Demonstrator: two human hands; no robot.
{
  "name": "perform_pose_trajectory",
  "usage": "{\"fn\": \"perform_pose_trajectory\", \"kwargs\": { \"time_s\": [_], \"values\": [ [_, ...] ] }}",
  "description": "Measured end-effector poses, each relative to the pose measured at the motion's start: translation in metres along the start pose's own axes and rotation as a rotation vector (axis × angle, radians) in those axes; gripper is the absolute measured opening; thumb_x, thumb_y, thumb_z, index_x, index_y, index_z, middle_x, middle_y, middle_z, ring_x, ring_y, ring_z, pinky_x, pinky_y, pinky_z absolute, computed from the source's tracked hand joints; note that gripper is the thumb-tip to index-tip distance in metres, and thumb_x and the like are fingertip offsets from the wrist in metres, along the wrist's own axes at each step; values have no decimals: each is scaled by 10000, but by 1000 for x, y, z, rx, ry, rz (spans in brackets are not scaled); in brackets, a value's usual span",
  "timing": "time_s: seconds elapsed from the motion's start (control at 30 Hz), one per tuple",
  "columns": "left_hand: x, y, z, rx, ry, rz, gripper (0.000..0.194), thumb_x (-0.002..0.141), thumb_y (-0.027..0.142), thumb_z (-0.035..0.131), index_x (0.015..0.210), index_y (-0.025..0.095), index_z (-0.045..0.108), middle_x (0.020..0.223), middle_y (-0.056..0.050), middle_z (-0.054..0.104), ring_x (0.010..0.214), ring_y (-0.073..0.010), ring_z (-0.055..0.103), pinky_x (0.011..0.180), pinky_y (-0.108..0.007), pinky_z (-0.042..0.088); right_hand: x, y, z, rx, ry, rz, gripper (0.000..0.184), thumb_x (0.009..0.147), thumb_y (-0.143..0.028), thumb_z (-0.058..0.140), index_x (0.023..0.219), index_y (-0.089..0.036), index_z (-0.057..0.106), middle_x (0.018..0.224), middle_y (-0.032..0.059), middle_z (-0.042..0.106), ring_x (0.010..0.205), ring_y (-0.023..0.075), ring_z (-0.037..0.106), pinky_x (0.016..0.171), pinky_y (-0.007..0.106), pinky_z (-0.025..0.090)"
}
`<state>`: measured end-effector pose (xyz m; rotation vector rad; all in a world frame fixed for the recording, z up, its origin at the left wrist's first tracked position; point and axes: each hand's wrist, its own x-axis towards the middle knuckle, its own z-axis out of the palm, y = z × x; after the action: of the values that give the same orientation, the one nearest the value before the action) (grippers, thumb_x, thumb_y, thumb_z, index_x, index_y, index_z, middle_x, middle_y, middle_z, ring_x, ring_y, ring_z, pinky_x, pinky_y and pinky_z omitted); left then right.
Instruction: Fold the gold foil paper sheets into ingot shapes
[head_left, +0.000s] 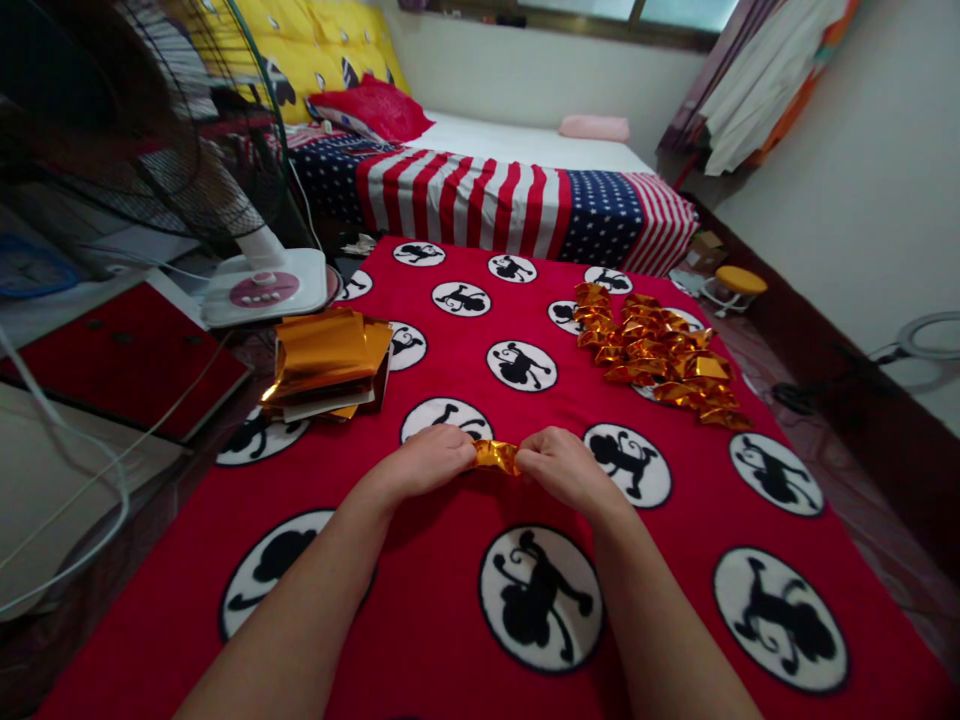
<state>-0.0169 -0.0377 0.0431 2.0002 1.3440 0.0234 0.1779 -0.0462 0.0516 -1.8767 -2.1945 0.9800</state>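
A small folded piece of shiny gold foil paper [496, 456] is stretched between my two hands, just above the red cloth [420, 640] with its black-and-white monkey circles. My left hand [435, 460] pinches its left end. At the right end, my right hand [559, 462] grips it with curled fingers. To the left lies a stack of flat gold foil sheets [326, 350]. Several folded gold foil pieces [649, 350], boat-like in shape, lie grouped in rows at the far right of the cloth.
An electric fan [262, 285] stands at the left beside a red-topped box [127, 350], with white cables nearby. Beyond the cloth is a bed with a flag-patterned cover [480, 200]. A yellow-topped stool [741, 280] stands on the floor at right, near a ring-shaped stand [926, 335].
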Motion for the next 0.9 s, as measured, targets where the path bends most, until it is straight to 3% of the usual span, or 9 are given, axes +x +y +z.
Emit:
{"fn": "perform_pose_trajectory", "kwargs": {
  "time_s": [0.33, 0.43, 0.67, 0.8, 0.9],
  "values": [
    [0, 1, 1, 20, 6, -3, 315, 803, 241, 338, 676, 147, 611, 699, -55, 630, 644, -162, 534, 584, -260, 366, 2, 4, 3, 130, -50, 12, 224, 694, -265, 444, 511, -164, 526, 449, -28, 386, 444, 87, 366, 462, 249, 192],
    [0, 1, 1, 9, 10, -20, 306, 801, 257, 349, 690, 152, 613, 716, -52, 638, 650, -162, 540, 588, -256, 369, 3, 6, 5, 179, 15, 35, 246, 712, -285, 441, 513, -164, 520, 447, -29, 388, 439, 83, 361, 460, 242, 195],
    [-1, 3, -1, 24, 7, 10, 313, 810, 224, 319, 663, 148, 585, 659, -43, 588, 609, -151, 497, 577, -262, 349, 2, 4, 5, 150, -24, 2, 246, 704, -278, 455, 504, -161, 540, 432, -29, 390, 424, 81, 349, 450, 252, 174],
    [-2, 3, -1, -10, 3, 0, 281, 798, 236, 336, 665, 155, 569, 672, -35, 591, 612, -148, 494, 577, -260, 343, 2, 3, 5, 161, 58, 39, 266, 717, -292, 449, 497, -162, 524, 432, -26, 399, 428, 81, 364, 453, 244, 192],
    [0, 1, 0, -34, 28, -7, 267, 791, 242, 334, 630, 164, 533, 640, -28, 560, 592, -144, 471, 554, -262, 322, 3, 6, 6, 166, 4, -1, 247, 703, -280, 455, 494, -164, 514, 435, -30, 386, 425, 78, 347, 447, 249, 173]
  ]
}}
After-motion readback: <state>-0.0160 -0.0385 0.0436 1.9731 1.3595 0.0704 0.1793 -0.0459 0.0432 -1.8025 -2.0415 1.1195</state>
